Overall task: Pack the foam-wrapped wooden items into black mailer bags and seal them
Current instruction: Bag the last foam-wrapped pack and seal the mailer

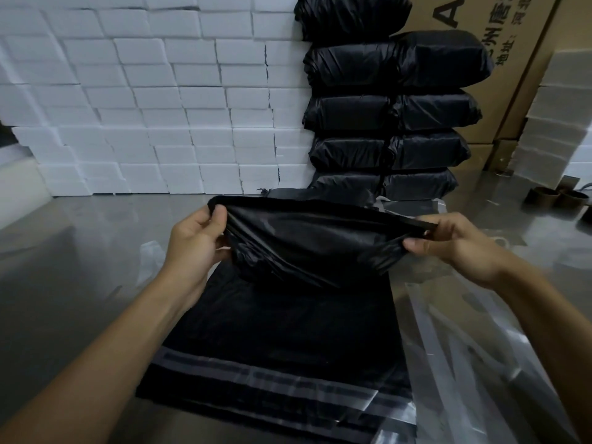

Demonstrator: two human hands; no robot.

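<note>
In the head view, you held a crumpled black plastic mailer bag [307,241] in the middle of the frame, lifted above the table, with its mouth stretched between both hands. Your left hand [195,241] gripped the bag's left edge, thumb and curled fingers pinching the plastic rim. Your right hand [458,241] pinched the right edge, thumb underneath and fingers folded over the top. Whether anything was inside the bag you could not have told from this angle. Below it, in the lower centre, lay a flat stack of unused black mailer bags [275,341] with grey adhesive strips along the near end, resting on the shiny grey metal table [64,267]. Just right of that stack, in the lower right, lay sheets of clear plastic film [474,347]. In the upper centre-right stood a tall pile of filled, sealed black packages [387,113], stacked one on another. A wall of white foam blocks [144,100] filled the upper left, and a brown cardboard box with printed lettering [499,36] stood in the upper right corner behind the pile.
</note>
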